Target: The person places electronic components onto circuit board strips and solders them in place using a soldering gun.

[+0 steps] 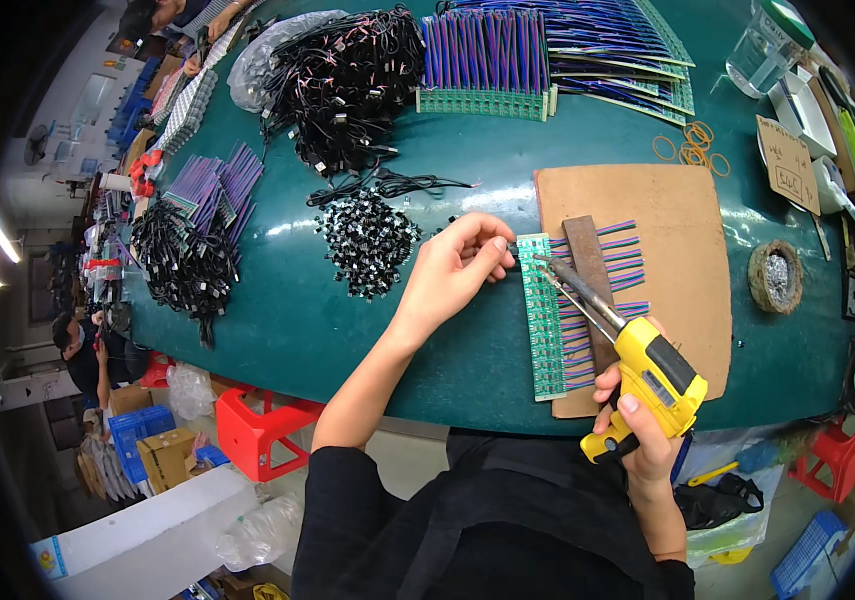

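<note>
In the head view, with the right hand (pixel 651 435), gripping one yellow soldering gun (pixel 660 385), fingers curled; with the left hand (pixel 458 262), apparently pinching one small dark piece (pixel 512 250) at the far left corner of one green circuit board (pixel 540 340), straddling the cardboard's (pixel 683 240) left edge. Probably light, stiff, fragile; best held by the long edges. Also one metal bar (pixel 584 250), plus connectors (pixel 366 243) past counting.

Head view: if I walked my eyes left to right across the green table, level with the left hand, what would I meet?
Black cable bundle → pile of small black parts → left hand → green circuit board → dark bar → round holder.
</note>
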The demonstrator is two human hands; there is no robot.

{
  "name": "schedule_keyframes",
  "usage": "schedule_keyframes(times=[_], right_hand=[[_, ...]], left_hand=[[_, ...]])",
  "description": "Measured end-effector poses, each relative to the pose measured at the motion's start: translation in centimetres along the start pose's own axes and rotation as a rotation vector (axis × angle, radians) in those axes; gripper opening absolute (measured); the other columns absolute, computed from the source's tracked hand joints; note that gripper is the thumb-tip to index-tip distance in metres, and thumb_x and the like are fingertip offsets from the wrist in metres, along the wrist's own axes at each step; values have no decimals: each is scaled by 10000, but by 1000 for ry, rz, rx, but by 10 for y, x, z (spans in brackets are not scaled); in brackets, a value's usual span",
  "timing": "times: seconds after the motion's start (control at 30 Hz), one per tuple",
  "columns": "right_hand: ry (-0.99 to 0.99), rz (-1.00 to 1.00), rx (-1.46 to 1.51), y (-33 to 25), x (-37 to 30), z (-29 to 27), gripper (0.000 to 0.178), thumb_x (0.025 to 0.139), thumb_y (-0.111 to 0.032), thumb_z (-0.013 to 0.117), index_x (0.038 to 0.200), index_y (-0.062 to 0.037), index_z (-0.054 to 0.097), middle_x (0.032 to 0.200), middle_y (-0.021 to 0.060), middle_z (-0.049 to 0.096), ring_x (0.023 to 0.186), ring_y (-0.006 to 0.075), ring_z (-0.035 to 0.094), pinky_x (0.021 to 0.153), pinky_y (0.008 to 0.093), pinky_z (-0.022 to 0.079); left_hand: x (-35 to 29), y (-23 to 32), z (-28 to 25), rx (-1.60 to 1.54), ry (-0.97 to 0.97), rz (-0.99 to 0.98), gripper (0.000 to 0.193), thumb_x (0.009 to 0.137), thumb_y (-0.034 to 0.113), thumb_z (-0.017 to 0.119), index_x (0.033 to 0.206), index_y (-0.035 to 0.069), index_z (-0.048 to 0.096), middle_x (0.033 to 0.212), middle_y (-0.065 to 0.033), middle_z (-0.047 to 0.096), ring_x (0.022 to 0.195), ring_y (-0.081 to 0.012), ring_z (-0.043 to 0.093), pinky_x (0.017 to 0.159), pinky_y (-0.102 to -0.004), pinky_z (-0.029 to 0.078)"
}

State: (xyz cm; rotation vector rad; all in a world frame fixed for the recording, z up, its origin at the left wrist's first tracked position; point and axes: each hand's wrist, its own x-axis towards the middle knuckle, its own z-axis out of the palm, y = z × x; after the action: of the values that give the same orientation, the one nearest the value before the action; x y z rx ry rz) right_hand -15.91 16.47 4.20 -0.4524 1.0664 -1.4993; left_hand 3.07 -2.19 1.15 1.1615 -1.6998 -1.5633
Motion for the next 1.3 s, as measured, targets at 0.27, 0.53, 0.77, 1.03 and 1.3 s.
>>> schedule_keyframes(times=[0.27,0.53,0.77,1.03,1.3], right_hand=[[18,30,-25,-1,1,1,649,808,-26,574,1395,53,307,906,147,607,773,166,601,564,265,543],[-6,59,-80,-3,2,3,667,821,-44,570,1416,29,277,876,136,591,687,141,579,551,257,525],[-26,58,-109,-5,3,3,639,824,-12,582,1399,39,308,866,127,608,642,123,585,553,249,525],[-20,67,-148,-3,1,3,662,823,-21,576,1413,31,280,870,126,599,673,133,589,565,252,536],[-16,63,-119,-4,0,2,627,833,7,573,1401,32,309,869,114,611,649,113,588,569,240,530]], left_hand=[[0,-5,-2,-132,-90,-127,168,872,54,596,1024,-6,556,836,-72,646,733,-112,623,665,-234,507],[3,-8,5,-165,-92,-174,211,816,13,604,994,27,492,723,-57,631,651,-106,607,589,-226,486],[4,-8,4,-100,-111,-167,205,815,22,597,988,32,487,725,-57,629,636,-103,595,580,-225,480],[7,-8,3,-112,-134,-208,194,811,27,593,972,39,485,727,-59,631,623,-99,591,569,-218,477],[8,-9,2,-111,-140,-213,174,811,24,583,957,41,489,722,-61,632,606,-94,584,560,-213,471]])
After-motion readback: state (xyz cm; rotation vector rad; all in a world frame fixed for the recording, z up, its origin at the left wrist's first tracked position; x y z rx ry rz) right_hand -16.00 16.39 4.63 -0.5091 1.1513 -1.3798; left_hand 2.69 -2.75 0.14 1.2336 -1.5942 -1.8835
